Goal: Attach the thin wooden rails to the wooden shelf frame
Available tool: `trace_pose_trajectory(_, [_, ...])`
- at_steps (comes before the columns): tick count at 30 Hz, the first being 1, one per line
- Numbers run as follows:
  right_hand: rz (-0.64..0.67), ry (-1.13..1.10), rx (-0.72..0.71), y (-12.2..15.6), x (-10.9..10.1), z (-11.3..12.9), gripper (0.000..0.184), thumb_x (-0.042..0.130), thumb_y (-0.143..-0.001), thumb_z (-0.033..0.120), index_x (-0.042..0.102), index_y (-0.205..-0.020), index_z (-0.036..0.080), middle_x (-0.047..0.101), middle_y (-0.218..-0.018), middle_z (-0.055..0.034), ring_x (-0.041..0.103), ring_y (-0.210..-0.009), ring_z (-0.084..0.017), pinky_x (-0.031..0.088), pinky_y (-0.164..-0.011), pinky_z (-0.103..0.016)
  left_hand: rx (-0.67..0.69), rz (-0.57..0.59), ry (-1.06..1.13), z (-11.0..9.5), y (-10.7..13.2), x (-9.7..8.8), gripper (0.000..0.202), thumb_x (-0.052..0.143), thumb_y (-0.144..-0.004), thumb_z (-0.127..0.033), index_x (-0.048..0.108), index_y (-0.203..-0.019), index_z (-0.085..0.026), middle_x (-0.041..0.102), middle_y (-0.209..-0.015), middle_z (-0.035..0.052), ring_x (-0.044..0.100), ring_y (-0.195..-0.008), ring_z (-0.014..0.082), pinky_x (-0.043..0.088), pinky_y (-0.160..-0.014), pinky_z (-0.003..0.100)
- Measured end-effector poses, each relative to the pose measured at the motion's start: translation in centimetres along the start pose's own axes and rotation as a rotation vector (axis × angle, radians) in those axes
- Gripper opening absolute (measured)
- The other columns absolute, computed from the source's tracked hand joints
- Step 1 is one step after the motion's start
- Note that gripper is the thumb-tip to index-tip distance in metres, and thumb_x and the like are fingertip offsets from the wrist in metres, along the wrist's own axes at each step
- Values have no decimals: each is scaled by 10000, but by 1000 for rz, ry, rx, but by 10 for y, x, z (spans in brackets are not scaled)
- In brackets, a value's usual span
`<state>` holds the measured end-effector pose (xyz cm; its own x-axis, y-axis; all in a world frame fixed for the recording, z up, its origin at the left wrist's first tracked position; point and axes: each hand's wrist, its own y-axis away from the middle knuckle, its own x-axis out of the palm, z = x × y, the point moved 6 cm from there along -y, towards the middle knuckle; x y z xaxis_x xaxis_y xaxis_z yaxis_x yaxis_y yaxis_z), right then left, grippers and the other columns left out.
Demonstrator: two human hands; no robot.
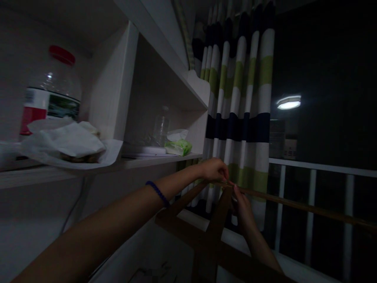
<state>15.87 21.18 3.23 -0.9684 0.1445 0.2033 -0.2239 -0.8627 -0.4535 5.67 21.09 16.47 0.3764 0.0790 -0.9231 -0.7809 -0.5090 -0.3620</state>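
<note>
Both hands are meeting at the top of a wooden frame (212, 232) in the lower middle of the frame, where its slanting legs are coming together. The left hand (214, 169) is reaching in from the lower left on a long, nearly straight arm with a blue band (158, 192) at the wrist; its fingers are curling down and pinching at the joint, though the dim light is hiding what exactly they are gripping. The right hand (242, 204) is coming up from the lower right, fingers closing around the same spot where a long rod (306, 207) is running off toward the right edge.

Judging from this, the frame is standing and the rod is resting at the joint, but the fitting there is looking unfinished, since both hands are working on it.

In the upper left, a shelf (153, 160) is holding a large bottle (53, 94) with a red cap, a plastic bag (67, 143), a smaller clear bottle (161, 127) and a green packet (178, 147). A striped curtain (244, 98) is hanging in the middle, with a white railing (321, 168) at right.
</note>
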Motion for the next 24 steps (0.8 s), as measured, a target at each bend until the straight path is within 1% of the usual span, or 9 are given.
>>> trace_pose_trajectory(2, [32, -36, 42, 0, 3, -2, 601, 500, -686, 660, 625, -974, 147, 565, -603, 2, 351, -387, -54, 215, -373, -197, 0, -6, -15, 0, -3, 3, 81, 658, -674, -118, 665, -755, -127, 663, -670, 4, 595, -628, 105, 379, -541, 164])
trace_pose_trajectory(4, [55, -66, 66, 2, 6, -2, 583, 505, -689, 653, 625, -937, 140, 585, -633, -10, 328, -385, -45, 204, -371, -191, 5, -27, -24, 0, -4, 4, 75, 661, -682, -134, 666, -755, -123, 670, -698, 14, 598, -649, 107, 384, -558, 169])
trace_pose_trajectory(8, [54, -104, 86, 5, 8, 0, 549, 520, -690, 641, 615, -932, 157, 634, -756, -38, 424, -453, -64, 277, -392, -182, 24, -63, -39, -1, -5, 3, 60, 657, -695, -138, 662, -751, -119, 673, -719, 16, 597, -674, 104, 387, -591, 171])
trace_pose_trajectory(10, [43, -107, 95, 6, 8, 1, 559, 529, -670, 653, 615, -929, 165, 641, -758, -40, 459, -470, -77, 283, -385, -181, 37, -68, -49, -2, -5, 3, 59, 659, -693, -139, 661, -750, -124, 672, -723, 11, 596, -680, 102, 385, -600, 170])
trace_pose_trajectory(14, [32, -94, 98, 7, 8, 2, 584, 542, -641, 671, 622, -927, 168, 636, -697, -36, 439, -423, -77, 240, -349, -188, 53, -82, -70, -3, -5, 4, 61, 658, -697, -153, 662, -754, -133, 672, -738, 10, 595, -697, 108, 386, -615, 178])
trace_pose_trajectory(17, [30, -82, 99, 7, 8, 2, 582, 546, -631, 675, 632, -897, 165, 624, -650, -33, 456, -431, -87, 251, -349, -190, 58, -85, -81, -2, -4, 6, 46, 651, -697, -142, 661, -741, -133, 669, -733, 14, 589, -696, 107, 385, -626, 186])
trace_pose_trajectory(20, [33, -80, 100, 7, 7, 1, 575, 539, -641, 672, 630, -905, 169, 635, -691, -41, 479, -460, -96, 271, -357, -189, 50, -77, -73, 2, -2, 10, 43, 656, -688, -130, 654, -731, -135, 657, -711, 7, 574, -673, 96, 385, -617, 195])
trace_pose_trajectory(24, [50, -84, 107, 6, 6, -1, 562, 540, -659, 653, 624, -926, 166, 644, -750, -48, 456, -448, -79, 265, -356, -184, 16, -75, -2, 11, 1, 15, 48, 649, -704, -131, 636, -748, -117, 636, -695, 0, 566, -643, 88, 413, -604, 207])
